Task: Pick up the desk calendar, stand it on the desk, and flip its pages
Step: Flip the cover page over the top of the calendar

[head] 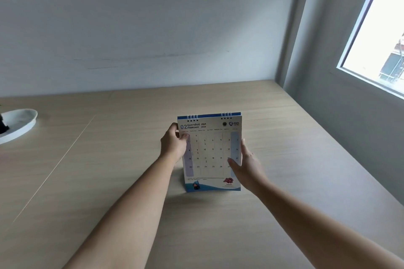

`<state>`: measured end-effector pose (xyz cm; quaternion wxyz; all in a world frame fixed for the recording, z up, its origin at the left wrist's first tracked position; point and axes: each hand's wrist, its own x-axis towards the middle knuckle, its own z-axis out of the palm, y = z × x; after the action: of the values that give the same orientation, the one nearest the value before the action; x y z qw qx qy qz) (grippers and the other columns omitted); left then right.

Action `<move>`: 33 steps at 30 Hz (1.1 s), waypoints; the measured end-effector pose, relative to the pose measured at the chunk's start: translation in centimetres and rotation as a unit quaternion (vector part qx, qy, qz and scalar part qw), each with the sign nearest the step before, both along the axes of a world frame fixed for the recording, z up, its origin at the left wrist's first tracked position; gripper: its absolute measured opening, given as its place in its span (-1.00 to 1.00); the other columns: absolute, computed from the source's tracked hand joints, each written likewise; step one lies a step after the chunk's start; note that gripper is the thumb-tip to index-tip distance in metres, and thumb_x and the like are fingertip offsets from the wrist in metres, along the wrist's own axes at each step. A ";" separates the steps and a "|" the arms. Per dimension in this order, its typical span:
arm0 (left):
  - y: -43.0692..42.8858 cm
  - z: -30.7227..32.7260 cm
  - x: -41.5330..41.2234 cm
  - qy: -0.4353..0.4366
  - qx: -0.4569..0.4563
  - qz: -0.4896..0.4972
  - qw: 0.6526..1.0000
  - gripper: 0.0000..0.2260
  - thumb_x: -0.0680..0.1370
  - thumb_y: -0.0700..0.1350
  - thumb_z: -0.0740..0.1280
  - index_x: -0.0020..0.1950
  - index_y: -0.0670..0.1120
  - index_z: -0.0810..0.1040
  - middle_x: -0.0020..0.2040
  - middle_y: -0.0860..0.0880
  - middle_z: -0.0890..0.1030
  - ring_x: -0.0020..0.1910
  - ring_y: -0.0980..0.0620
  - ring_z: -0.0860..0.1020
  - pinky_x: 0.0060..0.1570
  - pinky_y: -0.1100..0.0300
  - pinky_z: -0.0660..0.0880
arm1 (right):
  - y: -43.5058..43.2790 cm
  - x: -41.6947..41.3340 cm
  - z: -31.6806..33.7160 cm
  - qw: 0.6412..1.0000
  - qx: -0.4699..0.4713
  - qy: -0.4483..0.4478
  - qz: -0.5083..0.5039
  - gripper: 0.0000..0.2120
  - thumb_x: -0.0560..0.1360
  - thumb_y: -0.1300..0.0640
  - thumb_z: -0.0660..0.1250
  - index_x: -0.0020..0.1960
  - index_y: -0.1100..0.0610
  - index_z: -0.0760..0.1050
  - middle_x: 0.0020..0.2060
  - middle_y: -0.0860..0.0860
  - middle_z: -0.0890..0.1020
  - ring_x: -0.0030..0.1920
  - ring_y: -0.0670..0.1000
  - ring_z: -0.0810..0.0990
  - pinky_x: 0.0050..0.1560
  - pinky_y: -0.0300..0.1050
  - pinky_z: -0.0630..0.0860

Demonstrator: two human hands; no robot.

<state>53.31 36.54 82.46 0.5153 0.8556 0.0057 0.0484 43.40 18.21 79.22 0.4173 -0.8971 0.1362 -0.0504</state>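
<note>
The desk calendar [211, 153] stands upright on the pale wooden desk [284, 137], spiral binding on top, showing the white February 2026 page. My left hand [173, 145] grips its upper left edge, thumb on the front of the page and fingers behind. My right hand [247, 165] rests against the lower right edge, thumb lying across the page near the 20, fingers along the side; whether it pinches the page is unclear. The calendar's back and its stand are hidden.
A white oval dish [18, 123] with a dark object in it sits at the far left of the desk. White walls close the desk at the back and right. A window [376, 28] is at the upper right.
</note>
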 end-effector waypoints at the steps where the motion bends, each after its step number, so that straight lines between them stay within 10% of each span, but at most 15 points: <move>1: 0.0 0.0 0.0 -0.003 0.002 0.004 1.000 -0.90 0.52 -0.18 0.29 0.02 -0.08 0.49 -0.09 -0.01 0.57 -0.12 -0.06 0.52 -0.16 0.18 0.36 | 0.1 -0.1 -0.1 1.000 -0.002 -0.004 -0.002 -0.25 0.50 0.06 0.24 0.52 -0.02 -0.15 0.36 0.11 0.42 0.31 0.13 0.38 0.28 0.10 0.43; 11: 0.1 0.9 -0.6 0.019 0.024 0.001 1.000 -0.92 0.50 -0.15 0.30 -0.02 -0.05 0.51 -0.07 -0.04 0.60 -0.09 -0.11 0.55 -0.10 0.12 0.48 | 0.2 0.0 1.4 0.992 0.089 -0.044 -0.080 -0.85 0.53 0.15 0.22 0.09 0.07 0.37 0.02 0.11 0.65 -0.14 0.01 0.59 -0.25 -0.08 0.58; 17: 2.9 2.7 0.1 0.190 -0.254 -0.112 0.942 -0.58 0.57 0.22 0.01 -0.16 0.16 0.64 -0.02 -0.01 0.65 0.07 -0.10 0.53 0.14 -0.01 0.41 | -2.9 1.7 7.9 0.966 0.231 -0.101 -0.062 -0.65 0.47 0.35 0.26 0.23 0.13 0.44 -0.63 -0.14 0.53 -0.65 -0.19 0.37 -0.63 -0.37 0.30; 20: 2.5 2.9 -0.1 0.138 -0.202 -0.082 0.966 -0.74 0.60 0.02 0.10 0.10 0.11 0.58 0.04 0.01 0.62 0.11 -0.06 0.48 0.04 0.14 0.42 | -3.9 2.1 12.3 0.945 0.312 -0.093 -0.019 -0.80 0.51 0.21 0.21 0.02 0.23 0.58 -0.29 -0.02 0.68 -0.30 -0.14 0.58 -0.25 -0.26 0.48; 24: 1.4 2.8 -0.4 0.194 -0.183 -0.107 0.958 -0.79 0.52 -0.05 0.14 0.08 -0.07 0.48 0.15 -0.12 0.52 0.21 -0.17 0.40 0.25 -0.23 0.29 | -3.8 3.8 15.8 0.936 0.337 -0.099 0.005 -0.73 0.55 0.12 0.11 0.05 0.15 0.55 0.04 0.10 0.68 0.01 0.07 0.55 -0.01 -0.01 0.33; 33: 0.8 1.2 0.5 0.088 -0.118 -0.078 0.986 -0.87 0.56 -0.16 0.21 0.08 0.01 0.44 -0.01 -0.06 0.59 -0.02 -0.08 0.57 -0.19 0.09 0.51 | -2.2 8.5 11.4 0.998 0.022 0.003 0.061 -0.64 0.53 0.21 0.23 0.33 0.18 0.42 0.17 0.24 0.56 0.01 0.16 0.56 -0.33 -0.22 0.38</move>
<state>53.77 37.31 83.64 0.6126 0.7874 -0.0104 -0.0684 51.93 15.99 90.59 0.4391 -0.8943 0.0835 -0.0187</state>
